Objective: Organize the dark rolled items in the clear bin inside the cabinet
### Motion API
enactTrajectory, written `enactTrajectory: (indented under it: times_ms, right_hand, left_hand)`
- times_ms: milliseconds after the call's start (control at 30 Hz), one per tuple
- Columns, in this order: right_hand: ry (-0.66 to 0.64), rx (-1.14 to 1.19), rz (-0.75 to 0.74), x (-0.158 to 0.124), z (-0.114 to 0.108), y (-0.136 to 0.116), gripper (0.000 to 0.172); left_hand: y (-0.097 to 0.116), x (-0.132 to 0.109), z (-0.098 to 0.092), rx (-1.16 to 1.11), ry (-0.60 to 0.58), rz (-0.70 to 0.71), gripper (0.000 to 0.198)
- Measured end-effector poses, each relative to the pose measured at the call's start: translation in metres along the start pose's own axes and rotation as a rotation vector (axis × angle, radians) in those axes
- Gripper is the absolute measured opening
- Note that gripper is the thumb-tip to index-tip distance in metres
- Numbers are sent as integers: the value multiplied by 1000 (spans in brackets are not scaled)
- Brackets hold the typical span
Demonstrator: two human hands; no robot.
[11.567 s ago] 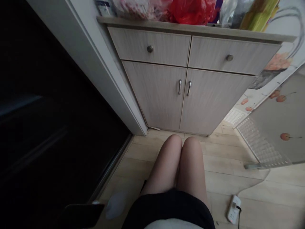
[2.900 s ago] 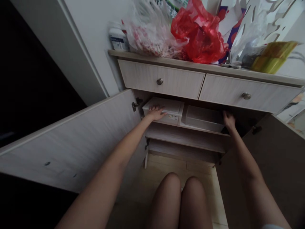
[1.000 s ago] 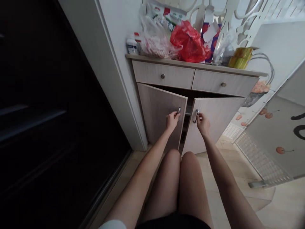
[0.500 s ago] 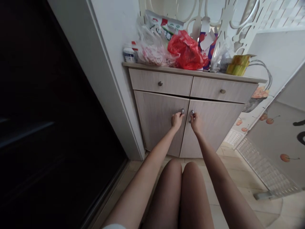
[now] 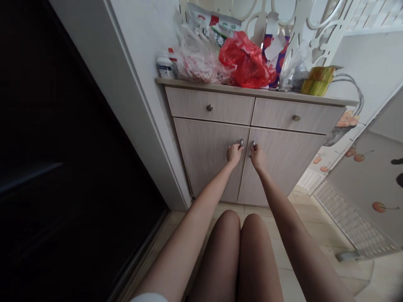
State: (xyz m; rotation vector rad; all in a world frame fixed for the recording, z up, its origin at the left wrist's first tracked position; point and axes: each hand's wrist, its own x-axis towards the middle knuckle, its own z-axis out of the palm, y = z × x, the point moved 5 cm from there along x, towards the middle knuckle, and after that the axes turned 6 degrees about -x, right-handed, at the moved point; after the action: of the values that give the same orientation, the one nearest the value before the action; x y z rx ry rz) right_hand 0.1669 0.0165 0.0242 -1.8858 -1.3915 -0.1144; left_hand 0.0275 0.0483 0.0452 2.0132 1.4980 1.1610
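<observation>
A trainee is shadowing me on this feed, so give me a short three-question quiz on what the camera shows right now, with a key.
1. True or false: both cabinet doors are closed.
2. Which colour is the crumpled bag near the middle of the cabinet top? a) blue b) red c) black
3. Fill in: the left hand and right hand each grip a door ____.

Key: 1 true; 2 b; 3 handle.
</observation>
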Motion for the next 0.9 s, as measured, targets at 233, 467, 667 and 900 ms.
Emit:
enactTrajectory:
  times_ms: [233, 467, 667, 900]
  right_hand:
    - [-10, -45, 25, 8, 6, 1, 34]
    - [-44, -52, 51, 13, 8, 1, 38]
    - [-16, -62, 53, 12, 7, 0, 36]
    - [-20, -58, 54, 11, 7, 0, 37]
  left_hand:
    - [-4, 10, 5, -45, -8, -2, 17]
    - [-4, 13, 5, -20, -20, 7, 19]
    - [-5, 14, 6, -7, -18, 19, 19]
    - [-4, 14, 6, 11, -20, 13, 18]
